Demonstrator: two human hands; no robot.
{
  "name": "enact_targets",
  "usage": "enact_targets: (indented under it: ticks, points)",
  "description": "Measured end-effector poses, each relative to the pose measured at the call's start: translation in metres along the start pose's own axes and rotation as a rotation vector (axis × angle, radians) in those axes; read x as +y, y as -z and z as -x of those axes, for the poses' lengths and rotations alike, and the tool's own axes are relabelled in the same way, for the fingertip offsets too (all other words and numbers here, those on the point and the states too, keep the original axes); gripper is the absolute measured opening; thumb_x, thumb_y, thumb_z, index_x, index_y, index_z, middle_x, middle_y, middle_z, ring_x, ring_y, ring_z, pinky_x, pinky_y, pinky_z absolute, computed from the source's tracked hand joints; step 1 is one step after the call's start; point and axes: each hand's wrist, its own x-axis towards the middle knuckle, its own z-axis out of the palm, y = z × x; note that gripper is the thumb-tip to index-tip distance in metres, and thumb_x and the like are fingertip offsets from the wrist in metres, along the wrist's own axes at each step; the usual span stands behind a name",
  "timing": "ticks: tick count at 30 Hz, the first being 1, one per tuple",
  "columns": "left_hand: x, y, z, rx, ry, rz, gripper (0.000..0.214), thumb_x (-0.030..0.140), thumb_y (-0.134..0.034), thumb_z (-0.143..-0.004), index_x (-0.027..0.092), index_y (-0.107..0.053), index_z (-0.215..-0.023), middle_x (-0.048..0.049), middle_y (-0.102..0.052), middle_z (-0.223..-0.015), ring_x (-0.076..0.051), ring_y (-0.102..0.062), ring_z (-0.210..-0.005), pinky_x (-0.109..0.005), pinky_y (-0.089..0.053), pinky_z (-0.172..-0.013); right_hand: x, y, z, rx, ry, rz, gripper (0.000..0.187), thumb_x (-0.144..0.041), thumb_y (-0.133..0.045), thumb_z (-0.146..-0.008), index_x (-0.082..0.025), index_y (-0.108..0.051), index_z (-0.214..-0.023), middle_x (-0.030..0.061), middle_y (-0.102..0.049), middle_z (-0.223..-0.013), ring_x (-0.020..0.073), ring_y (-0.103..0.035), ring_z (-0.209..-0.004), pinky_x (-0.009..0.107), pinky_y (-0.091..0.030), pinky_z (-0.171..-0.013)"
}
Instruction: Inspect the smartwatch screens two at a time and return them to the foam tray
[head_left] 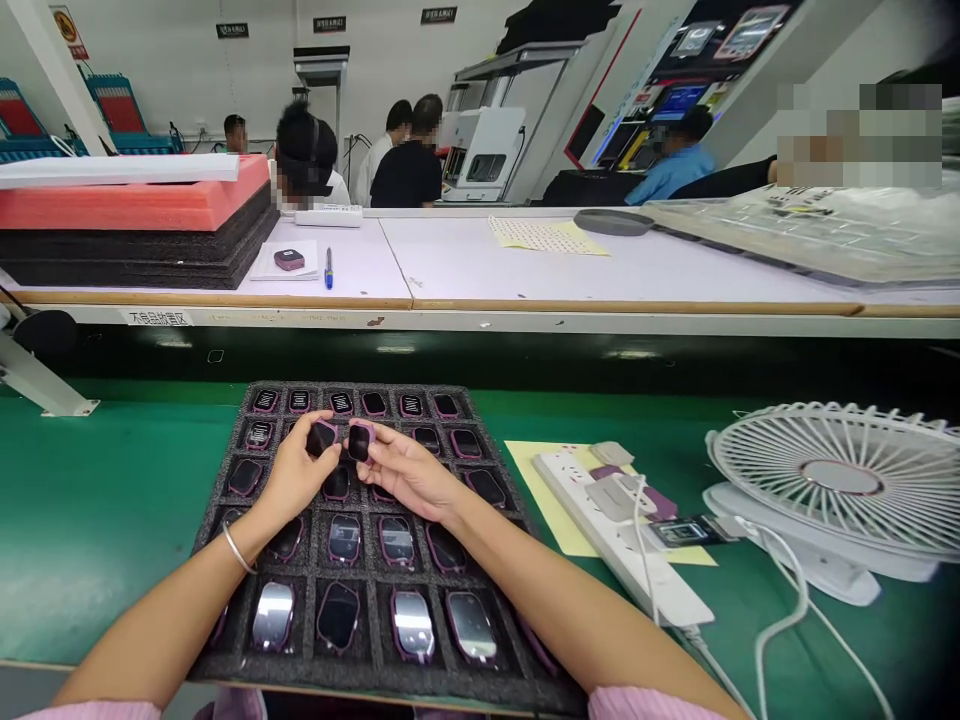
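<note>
My left hand (294, 478) pinches a smartwatch body (321, 438) with a dark screen between thumb and fingers. Close beside it, a second smartwatch body (361, 442), purple-framed and dark-screened, is gripped by the fingertips of my right hand (411, 472). Both are held above a black foam tray (373, 625) divided into compartments. Similar watch bodies lie in its compartments; those in the back row (300, 401) partly show white text on screen, and some at the front, such as one watch (412, 625), reflect light. My hands and forearms hide several compartments.
To the right, a white power strip (622, 540) with plugs and cables lies on yellow paper (536, 480), near a white fan (840, 480). A raised shelf (450, 270) beyond carries stacked foam (135, 245), a pen (328, 268) and another watch (289, 260). Several people sit farther back.
</note>
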Motion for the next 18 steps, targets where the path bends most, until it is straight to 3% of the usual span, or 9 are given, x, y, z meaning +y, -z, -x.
enact_targets:
  ticks: [10,18]
  points:
    - [0.0,-0.0008,0.0006,-0.007,0.005,-0.024,0.038,0.019,-0.057,-0.076,0.019,-0.056,-0.113,-0.0032,-0.066,-0.102,-0.016,-0.061,-0.089,-0.026,-0.047,-0.075,0.0023,0.0018,0.0008,-0.033,-0.006,0.001,0.052,-0.029,-0.084,-0.074,-0.023,-0.066,-0.122,0.0009,-0.068,-0.092,0.0108,-0.064,-0.069,0.028,-0.05,-0.073]
    - [0.0048,-0.0025,0.0026,-0.025,0.012,-0.039,0.035,0.014,-0.055,-0.075,0.02,-0.055,-0.109,-0.0027,-0.065,-0.1,-0.015,-0.061,-0.085,-0.025,-0.047,-0.072,0.0022,-0.001,0.0033,-0.067,0.013,0.028,0.053,-0.031,-0.084,-0.074,-0.024,-0.064,-0.123,0.0006,-0.067,-0.093,0.0114,-0.063,-0.071,0.029,-0.051,-0.074]
